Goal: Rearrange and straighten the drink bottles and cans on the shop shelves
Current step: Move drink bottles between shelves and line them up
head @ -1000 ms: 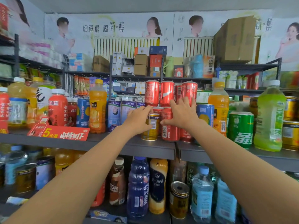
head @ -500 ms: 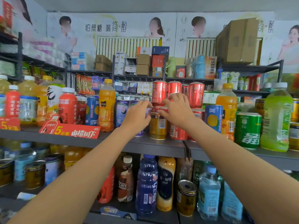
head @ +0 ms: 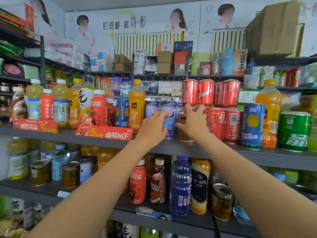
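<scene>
At frame centre on the middle shelf [head: 171,148], the left hand [head: 151,129] has shifted from the gold can [head: 183,134] to the tall purple-blue can [head: 169,121], fingers curled round it; right hand [head: 193,125] now grips the gold can, so straightening has moved leftward

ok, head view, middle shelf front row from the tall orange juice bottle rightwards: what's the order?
orange juice bottle → left hand → purple can → gold can → right hand → red cans → blue can → green can.
</scene>
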Motion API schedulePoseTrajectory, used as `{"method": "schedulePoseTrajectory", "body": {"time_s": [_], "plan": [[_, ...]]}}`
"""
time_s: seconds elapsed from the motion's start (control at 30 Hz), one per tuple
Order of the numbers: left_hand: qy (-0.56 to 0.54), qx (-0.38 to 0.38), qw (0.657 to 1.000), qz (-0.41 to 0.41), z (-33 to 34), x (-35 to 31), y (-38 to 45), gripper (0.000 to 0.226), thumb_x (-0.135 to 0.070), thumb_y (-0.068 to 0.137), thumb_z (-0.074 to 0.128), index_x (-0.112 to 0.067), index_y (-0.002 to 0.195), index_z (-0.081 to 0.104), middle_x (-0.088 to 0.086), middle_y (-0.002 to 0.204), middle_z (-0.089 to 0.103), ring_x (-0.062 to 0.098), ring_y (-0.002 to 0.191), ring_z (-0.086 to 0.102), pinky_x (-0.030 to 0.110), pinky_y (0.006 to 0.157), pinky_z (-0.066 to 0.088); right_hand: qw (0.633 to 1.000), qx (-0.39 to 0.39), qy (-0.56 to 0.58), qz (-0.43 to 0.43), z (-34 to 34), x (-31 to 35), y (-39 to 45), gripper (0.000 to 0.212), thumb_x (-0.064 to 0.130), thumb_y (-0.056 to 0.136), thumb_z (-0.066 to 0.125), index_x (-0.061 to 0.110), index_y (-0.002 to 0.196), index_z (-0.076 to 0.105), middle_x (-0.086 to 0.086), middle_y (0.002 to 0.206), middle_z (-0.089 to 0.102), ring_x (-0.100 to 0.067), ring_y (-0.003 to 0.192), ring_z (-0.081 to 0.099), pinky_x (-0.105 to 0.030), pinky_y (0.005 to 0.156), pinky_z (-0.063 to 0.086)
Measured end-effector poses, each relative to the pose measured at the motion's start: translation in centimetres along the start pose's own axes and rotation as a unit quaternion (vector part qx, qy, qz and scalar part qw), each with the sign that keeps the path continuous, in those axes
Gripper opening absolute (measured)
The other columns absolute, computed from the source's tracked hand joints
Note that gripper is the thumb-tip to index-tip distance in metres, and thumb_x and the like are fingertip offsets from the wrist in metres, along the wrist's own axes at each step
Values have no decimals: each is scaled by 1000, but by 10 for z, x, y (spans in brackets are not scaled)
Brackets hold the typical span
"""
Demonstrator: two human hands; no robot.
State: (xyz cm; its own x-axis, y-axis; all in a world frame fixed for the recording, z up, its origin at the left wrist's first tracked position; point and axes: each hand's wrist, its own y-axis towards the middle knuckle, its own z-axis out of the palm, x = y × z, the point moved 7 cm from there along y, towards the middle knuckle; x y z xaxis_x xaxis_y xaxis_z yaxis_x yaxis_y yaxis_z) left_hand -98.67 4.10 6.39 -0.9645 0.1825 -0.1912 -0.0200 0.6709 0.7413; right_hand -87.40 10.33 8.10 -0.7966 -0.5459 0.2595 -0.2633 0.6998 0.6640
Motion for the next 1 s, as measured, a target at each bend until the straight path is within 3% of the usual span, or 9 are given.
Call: {"method": "schedulePoseTrajectory", "body": {"time_s": [0.13, 0.23, 0.4, 0.5, 0.6, 0.77, 0.9, 1.0], "plan": [[-18, -11, 1000, 6, -2, 6, -14, 34, -7, 87, 50, -11, 120, 48, 6, 123, 54, 25, 112, 54, 42, 95, 42, 999, -34, 25, -2, 5, 11, -6, 52, 16, 82, 68, 11, 123, 36, -22, 137, 21, -44, 113, 42, -46, 93, 43], [-61, -13, 998, -7, -5, 11, -23, 38, -10, 87, 53, -10, 124, 46, 5, 126, 53, 20, 114, 53, 36, 97, 43, 996, -89, 21, -10, 3, 19, -13, 57, 14, 78, 71, 9, 123, 36, -20, 134, 24, -39, 111, 40, -43, 90, 40], [-228, -44, 970, -76, -18, 20, -18, 48, -21, 86, 64, -9, 127, 41, 3, 126, 53, 16, 116, 51, 26, 94, 40, 967, -141, 206, -48, -13, 26, -20, 77, 4, 66, 76, 12, 132, 37, -16, 129, 28, -29, 107, 43, -37, 92, 44], [-311, -64, 942, -106, -21, 15, -13, 58, -23, 83, 68, -9, 130, 37, 4, 130, 50, 14, 118, 49, 22, 94, 38, 960, -110, 242, -86, -22, 35, -18, 79, 7, 71, 75, 16, 137, 33, -14, 128, 37, -24, 111, 44, -27, 90, 41], [-364, -73, 920, -126, -21, 5, -13, 66, -22, 80, 71, -9, 133, 35, 6, 134, 47, 15, 121, 47, 22, 96, 38, 962, -111, 220, -119, -33, 40, -21, 75, 12, 73, 72, 17, 136, 33, -12, 120, 52, -27, 111, 47, -30, 87, 39], [-357, -76, 922, -125, -34, -6, -16, 72, -23, 76, 75, -11, 135, 35, 3, 133, 47, 15, 120, 47, 23, 98, 39, 971, -151, 42, -183, -44, 50, -42, 72, 20, 72, 71, 16, 136, 40, -8, 128, 48, -28, 115, 44, -38, 89, 31], [-338, -90, 928, -128, -53, -9, -32, 66, -15, 76, 75, -11, 130, 38, -6, 112, 47, 6, 102, 47, 2, 71, 41, 959, -170, 34, -226, -51, 70, -56, 69, 15, 70, 70, 13, 135, 43, -8, 127, 51, -30, 117, 45, -40, 90, 31], [-335, -116, 923, -153, -68, 2, -44, 59, -15, 74, 76, -9, 124, 45, -4, 111, 53, 10, 103, 52, 8, 69, 42, 953, -135, 52, -265, -52, 90, -65, 73, 15, 73, 69, 15, 139, 37, -4, 131, 49, -27, 121, 42, -39, 95, 27]]}}
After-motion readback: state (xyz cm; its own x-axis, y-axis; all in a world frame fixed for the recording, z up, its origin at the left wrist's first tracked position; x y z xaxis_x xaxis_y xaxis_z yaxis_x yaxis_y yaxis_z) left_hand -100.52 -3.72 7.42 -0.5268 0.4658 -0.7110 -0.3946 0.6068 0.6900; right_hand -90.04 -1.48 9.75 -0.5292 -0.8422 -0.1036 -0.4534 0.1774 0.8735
